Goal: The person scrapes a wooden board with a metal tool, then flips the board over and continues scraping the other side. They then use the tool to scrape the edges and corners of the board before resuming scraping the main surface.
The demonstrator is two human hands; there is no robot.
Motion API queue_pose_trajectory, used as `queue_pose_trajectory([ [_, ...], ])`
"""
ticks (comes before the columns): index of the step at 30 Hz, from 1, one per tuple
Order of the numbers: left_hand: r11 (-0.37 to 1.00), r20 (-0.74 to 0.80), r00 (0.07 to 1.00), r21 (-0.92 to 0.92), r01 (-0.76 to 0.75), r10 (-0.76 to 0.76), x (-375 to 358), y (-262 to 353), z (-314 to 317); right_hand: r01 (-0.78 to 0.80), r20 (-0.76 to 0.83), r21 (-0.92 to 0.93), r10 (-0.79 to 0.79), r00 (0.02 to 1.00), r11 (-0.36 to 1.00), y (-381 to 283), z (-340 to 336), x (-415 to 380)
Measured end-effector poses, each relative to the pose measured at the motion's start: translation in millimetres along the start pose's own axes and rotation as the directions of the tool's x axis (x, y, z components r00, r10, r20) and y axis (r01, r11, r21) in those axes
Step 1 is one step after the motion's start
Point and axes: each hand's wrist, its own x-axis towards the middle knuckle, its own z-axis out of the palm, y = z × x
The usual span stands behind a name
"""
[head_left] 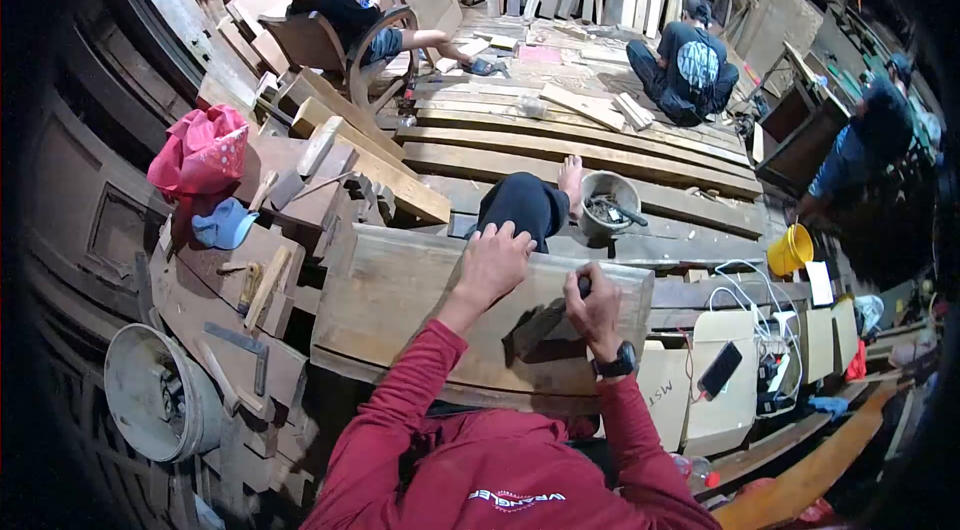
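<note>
A wide wooden board (400, 295) lies across in front of me, near my lap. My left hand (497, 265) is at its far edge, fingers bent over the rim beside a dark-trousered knee (520, 205). Over the right part of the board, my right hand (597, 312) is closed in a fist around a small black-ended tool (584, 285). Most of that tool is hidden in the fist, and I cannot tell its kind. The hand's shadow falls on the wood to its left. A dark watch sits on the right wrist.
Left, a bench holds a try square (250, 355), a blue cap (224, 225) and a pink bag (200, 155); a bucket (205, 410) stands below. Beyond the board is another bucket (610, 195). Right are a phone (720, 370), cables and a yellow pail (790, 250). Several people sit around.
</note>
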Motion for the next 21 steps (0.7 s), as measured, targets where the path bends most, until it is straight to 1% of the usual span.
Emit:
queue_pose_trajectory([
  [1, 1.000, -0.008, 1.000, 0.005, 0.004, -0.004, 1.9, 0.1, 2.3, -0.015, -0.001, 0.002, 0.015, 1.000, 1.000, 0.3, 3.9, 5.2],
  [4, 1.000, -0.023, 1.000, 0.014, 0.017, -0.017, 5.5, 1.9, 4.9, -0.140, -0.203, 0.177, 0.175, 0.963, 0.974, 3.4, 19.8, 37.6],
  [5, 1.000, -0.028, 0.999, 0.009, 0.024, -0.024, 5.8, 2.4, 5.2, -0.246, -0.179, 0.238, 0.291, 0.940, 0.939, 1.8, 22.4, 44.1],
  [8, 0.999, -0.030, 0.999, 0.015, 0.037, -0.037, 6.2, -0.3, 2.7, -0.050, -0.188, 0.148, 0.077, 0.979, 0.988, -12.8, 37.3, 37.4],
  [9, 0.999, -0.039, 0.999, 0.011, 0.031, -0.030, 6.1, -3.0, 3.4, 0.075, -0.118, 0.191, -0.053, 0.992, 0.979, -17.1, 43.2, 30.8],
  [10, 1.000, -0.042, 0.999, 0.004, 0.024, -0.024, 3.7, -4.6, 4.9, 0.110, 0.010, 0.098, -0.111, 0.994, 0.989, -20.5, 44.6, 22.0],
  [11, 0.998, -0.060, 0.998, -0.058, 0.027, -0.031, 2.5, -7.8, 5.5, 0.115, 0.057, 0.119, -0.122, 0.991, 0.986, -20.8, 43.1, 21.7],
  [12, 0.992, -0.046, 0.998, -0.120, 0.038, -0.044, 2.2, -10.1, 2.0, 0.122, 0.103, 0.139, -0.136, 0.985, 0.983, -21.0, 40.6, 25.9],
  [14, 0.969, -0.018, 0.998, -0.238, 0.061, -0.068, 2.0, -17.8, -7.8, 0.042, -0.002, 0.142, -0.042, 0.999, 0.989, -16.4, 35.8, 44.2],
  [15, 0.955, -0.036, 0.997, -0.291, 0.057, -0.070, 2.2, -24.4, -7.7, -0.033, -0.067, 0.142, 0.043, 0.997, 0.989, -19.7, 29.8, 53.0],
  [16, 0.952, -0.034, 0.998, -0.304, 0.031, -0.043, 4.4, -32.2, -4.4, -0.079, -0.143, 0.201, 0.109, 0.984, 0.976, -17.8, 31.4, 58.2],
  [18, 0.940, -0.033, 0.999, -0.340, -0.015, 0.004, 8.0, -42.4, 3.9, -0.098, -0.172, 0.185, 0.131, 0.976, 0.978, -8.6, 41.4, 52.3],
  [19, 0.948, -0.041, 0.999, -0.316, -0.037, 0.026, 9.8, -42.1, 2.9, 0.060, -0.114, 0.130, -0.045, 0.992, 0.990, -7.1, 46.9, 45.8],
  [20, 0.960, -0.031, 0.999, -0.279, -0.018, 0.009, 11.6, -38.2, 2.8, 0.226, -0.048, 0.084, -0.223, 0.974, 0.970, -6.7, 50.1, 39.3],
  [21, 0.971, -0.021, 1.000, -0.240, 0.004, -0.009, 11.4, -30.2, -0.5, 0.204, 0.200, 0.047, -0.209, 0.957, 0.978, -13.2, 43.5, 37.4],
])
